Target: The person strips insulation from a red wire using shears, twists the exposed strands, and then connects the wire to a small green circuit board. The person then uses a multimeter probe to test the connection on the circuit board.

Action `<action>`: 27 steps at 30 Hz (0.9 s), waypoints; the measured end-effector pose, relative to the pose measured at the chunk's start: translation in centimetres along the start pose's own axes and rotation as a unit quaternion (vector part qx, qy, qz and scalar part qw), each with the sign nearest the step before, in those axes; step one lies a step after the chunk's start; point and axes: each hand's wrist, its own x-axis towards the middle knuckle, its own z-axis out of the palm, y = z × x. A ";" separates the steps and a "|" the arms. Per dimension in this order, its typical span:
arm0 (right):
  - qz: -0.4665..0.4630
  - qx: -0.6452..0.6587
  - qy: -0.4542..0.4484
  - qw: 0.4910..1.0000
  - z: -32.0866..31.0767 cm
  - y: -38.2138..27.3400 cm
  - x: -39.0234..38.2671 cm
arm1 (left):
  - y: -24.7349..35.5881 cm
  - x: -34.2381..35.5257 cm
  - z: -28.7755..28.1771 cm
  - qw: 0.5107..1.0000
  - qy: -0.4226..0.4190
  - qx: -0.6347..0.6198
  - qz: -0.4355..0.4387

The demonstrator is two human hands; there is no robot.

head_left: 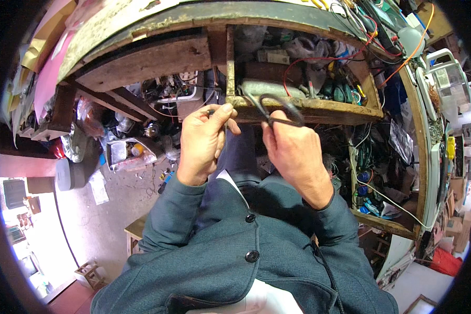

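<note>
My right hand (290,149) grips a pair of black-handled scissors (277,109), handles up, in front of an open wooden drawer (319,107). My left hand (204,141) pinches a thin dark wire (214,107) between thumb and fingers, level with the scissors and a short way to their left. Both hands are raised over my lap, forearms in dark blue-grey jacket sleeves. The scissor blades are hidden behind my right hand.
The drawer holds red wires (319,60), green parts and grey cloth. A worn wooden workbench (146,57) curves above. Clutter of bags and parts (120,149) lies on the floor to the left. Shelves with cables (371,178) stand at the right.
</note>
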 end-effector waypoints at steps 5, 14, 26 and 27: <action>0.009 0.073 0.021 0.997 -0.6 0.7 -0.5 | -2.3 0.5 1.2 0.959 0.045 0.173 0.221; 0.001 0.101 0.003 0.995 -0.9 1.2 -1.6 | -2.2 0.1 2.8 0.833 0.123 0.418 0.342; -0.035 0.027 -0.030 0.999 -1.3 0.9 -1.0 | -1.9 -0.1 2.7 0.810 0.106 0.452 0.359; -0.026 0.017 -0.035 0.999 -1.4 0.7 -0.9 | -1.7 -0.2 2.8 0.814 0.102 0.452 0.351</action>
